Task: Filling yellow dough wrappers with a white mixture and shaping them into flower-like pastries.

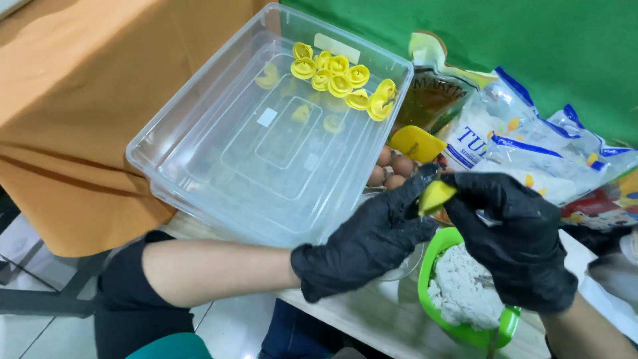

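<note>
Both gloved hands, left (372, 242) and right (512, 233), pinch 1 yellow wrapper (435, 196) between them, above the green filling bowl (442, 242). Folding it well likely means pressing the edges evenly, matching the shaped pieces (342, 80) in the clear tub (199, 193).

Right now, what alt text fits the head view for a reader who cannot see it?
Two black-gloved hands, left hand and right hand, pinch a folded yellow dough piece between them above a green bowl of pale filling. Beside them, a clear plastic tub holds a cluster of shaped yellow dumplings.
</note>
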